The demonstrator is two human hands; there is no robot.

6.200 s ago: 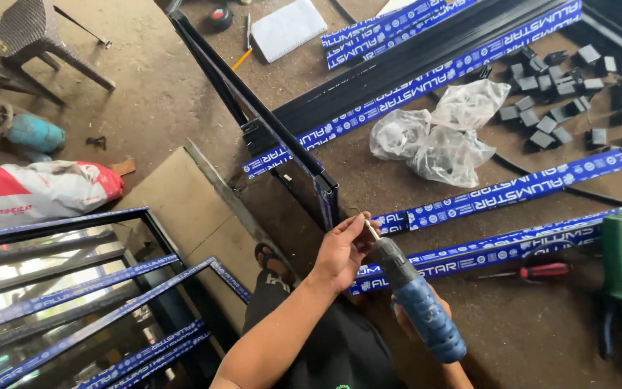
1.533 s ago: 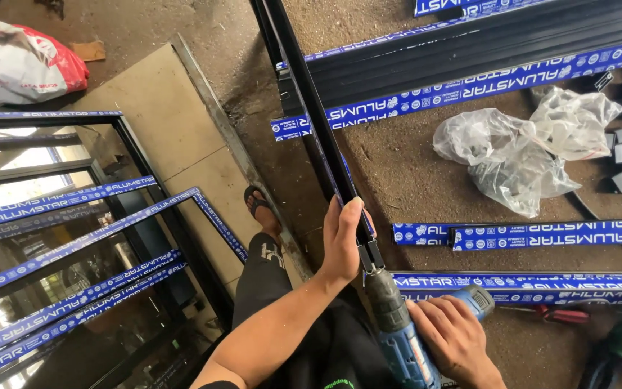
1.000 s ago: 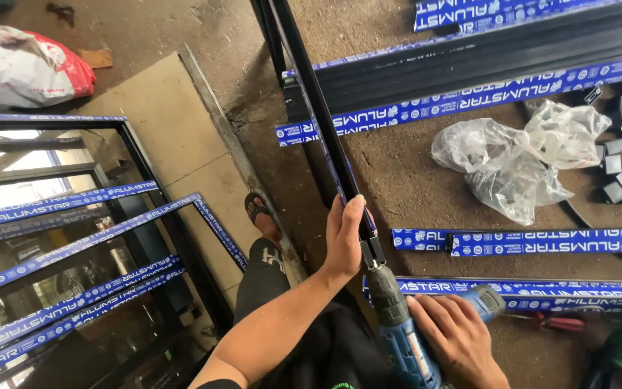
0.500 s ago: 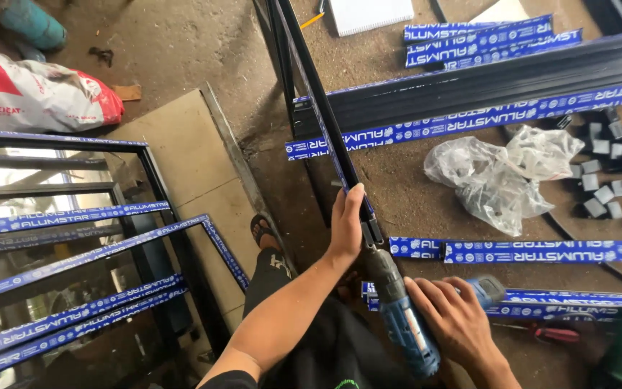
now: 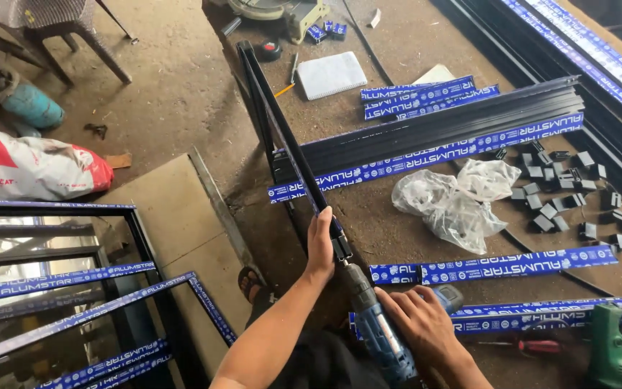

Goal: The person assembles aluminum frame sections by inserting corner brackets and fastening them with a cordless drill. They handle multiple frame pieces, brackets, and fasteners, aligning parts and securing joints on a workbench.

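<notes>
Change since earlier: Both hands remain on the same work as half a second ago; the view has tilted up, so the chop saw and white notepad at 12 o'clock now show in full.
Left hand: closed around the black frame bar, gripping it just above the drill's tip.
Right hand: wrapped over the rear body of the blue power drill, fingers folded around it.
Drill position: between the two hands, at 6 o'clock in the view, nose pointing toward 11 o'clock and meeting the bar's lower end just under the left hand.
Frame bar position: runs from the left hand up toward 11 o'clock, its far end near the saw; it stands tilted, crossing a stack of dark profiles with blue striped film.
Surface: brown and dusty, carrying the bar, the profiles and the loose parts.
At 3 o'clock: crumpled clear plastic bags, with small black corner pieces scattered just beside them.
At 4 o'clock: a green power tool and a red-handled screwdriver, both apart from the right hand.
At 8 o'clock: glazed black frames with blue film, on the floor.
At 9 o'clock: a red and white sack.
</notes>
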